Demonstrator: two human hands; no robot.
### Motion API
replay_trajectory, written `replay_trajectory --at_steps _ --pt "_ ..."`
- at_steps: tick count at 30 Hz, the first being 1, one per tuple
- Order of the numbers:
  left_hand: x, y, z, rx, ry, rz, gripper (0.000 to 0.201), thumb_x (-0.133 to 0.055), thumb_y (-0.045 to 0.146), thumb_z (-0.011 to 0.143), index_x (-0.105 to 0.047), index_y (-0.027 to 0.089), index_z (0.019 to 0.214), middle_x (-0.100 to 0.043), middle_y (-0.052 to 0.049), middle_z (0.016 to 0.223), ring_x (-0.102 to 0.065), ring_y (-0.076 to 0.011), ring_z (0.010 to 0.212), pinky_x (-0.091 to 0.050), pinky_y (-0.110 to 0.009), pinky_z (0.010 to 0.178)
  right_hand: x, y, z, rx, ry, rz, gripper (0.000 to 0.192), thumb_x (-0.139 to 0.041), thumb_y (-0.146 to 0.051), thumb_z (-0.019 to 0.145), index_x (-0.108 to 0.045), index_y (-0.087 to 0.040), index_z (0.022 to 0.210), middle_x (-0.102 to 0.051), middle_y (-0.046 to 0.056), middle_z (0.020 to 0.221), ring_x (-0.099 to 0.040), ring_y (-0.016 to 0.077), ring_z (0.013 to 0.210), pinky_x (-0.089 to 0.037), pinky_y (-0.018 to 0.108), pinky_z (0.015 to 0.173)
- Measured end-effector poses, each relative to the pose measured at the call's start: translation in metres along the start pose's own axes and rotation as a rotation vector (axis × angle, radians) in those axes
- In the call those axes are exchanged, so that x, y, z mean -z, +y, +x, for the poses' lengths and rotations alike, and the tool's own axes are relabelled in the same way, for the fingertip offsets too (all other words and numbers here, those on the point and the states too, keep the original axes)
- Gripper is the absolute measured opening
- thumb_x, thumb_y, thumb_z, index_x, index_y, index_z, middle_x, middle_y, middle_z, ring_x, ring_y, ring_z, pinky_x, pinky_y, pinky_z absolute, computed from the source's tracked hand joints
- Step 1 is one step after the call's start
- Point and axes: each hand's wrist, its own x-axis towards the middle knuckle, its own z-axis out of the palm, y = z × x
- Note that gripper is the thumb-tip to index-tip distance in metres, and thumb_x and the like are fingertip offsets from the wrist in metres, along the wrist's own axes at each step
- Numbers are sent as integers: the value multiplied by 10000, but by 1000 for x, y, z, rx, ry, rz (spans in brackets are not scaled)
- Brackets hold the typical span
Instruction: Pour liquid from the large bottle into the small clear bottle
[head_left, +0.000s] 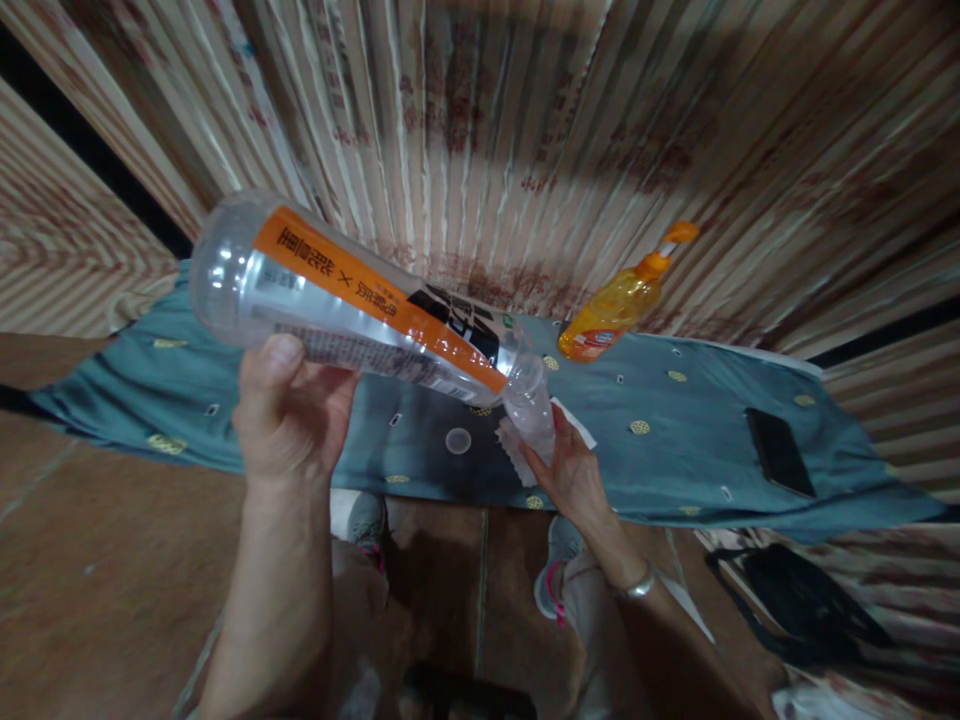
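My left hand (296, 405) grips a large clear plastic bottle (367, 300) with an orange and silver label, near its base. The bottle is tilted, its neck pointing down to the right. At its mouth is a small translucent container (534, 415), which my right hand (574, 465) holds with the fingers closed round it. Bottle mouth and container meet or overlap; I cannot tell whether liquid is passing between them. A piece of white tissue (516, 455) shows beside the right fingers. On the cloth between my hands lies a small round translucent lid (458, 440).
A yellow pump bottle (611, 310) with an orange top leans at the back of the teal patterned cloth (675, 440). A dark phone (780, 452) lies at the right. Pleated curtains (480, 150) hang behind; a black bag (802, 600) is on the lower right.
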Motion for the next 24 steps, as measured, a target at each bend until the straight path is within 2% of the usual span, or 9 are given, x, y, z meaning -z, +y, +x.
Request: replay_trajectory --at_steps 4,10,13,19,24 --pt "0 0 0 -3 0 -17 312 -916 293 552 -610 234 551 -657 75 582 -675 -132 686 -611 -315 883 0 1 0 9 -4 -5 712 -439 -580 1006 -400 -47 1478 -679 264 1275 -699 342 1149 -638 479 857" --pt "0 0 0 -1 -17 2 282 -912 302 559 -643 264 636 -579 79 521 -682 -159 700 -615 -344 885 -2 2 -1 8 1 -23 707 -411 -589 1011 -422 -48 1466 -679 265 1275 -704 345 1138 -635 487 862" --pt "1 0 0 9 -23 18 261 -898 311 581 -658 271 673 -607 72 551 -690 -176 729 -612 -379 904 -1 2 0 19 4 -23 712 -406 -588 1012 -419 -39 1466 -674 273 1279 -703 347 1137 -631 495 872" --pt "6 0 1 4 -46 48 279 -854 319 636 -604 224 556 -576 55 539 -648 -160 681 -604 -381 906 1 1 0 22 14 -17 699 -439 -562 1011 -411 -31 1466 -690 268 1244 -705 341 1132 -637 475 858" --pt "1 0 0 -7 -33 6 224 -857 287 615 -637 252 637 -606 62 565 -675 -167 733 -591 -377 926 0 2 0 10 -15 -11 717 -454 -559 1005 -375 -46 1500 -667 265 1294 -684 346 1169 -626 494 890"
